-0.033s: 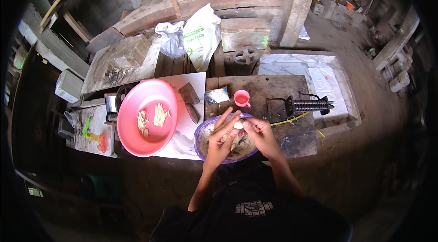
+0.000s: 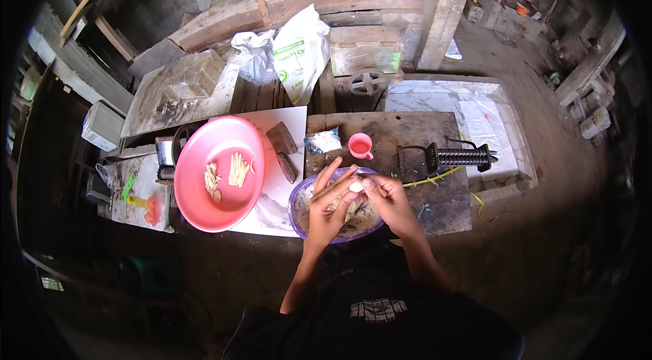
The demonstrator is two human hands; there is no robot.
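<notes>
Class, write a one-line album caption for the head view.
Both hands pinch a pale lump of dough over a purple bowl, beside a pink basin.

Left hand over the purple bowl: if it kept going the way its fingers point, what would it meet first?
Probably the small pink cup, up and right of the left hand on the dark wooden board; depth is unclear.

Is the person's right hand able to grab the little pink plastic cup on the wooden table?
Probably yes. The right hand is over the purple plastic bowl, pinching a small pale lump with the left hand. The little pink plastic cup stands just beyond, with nothing in between, but the hand must first let go.
</notes>
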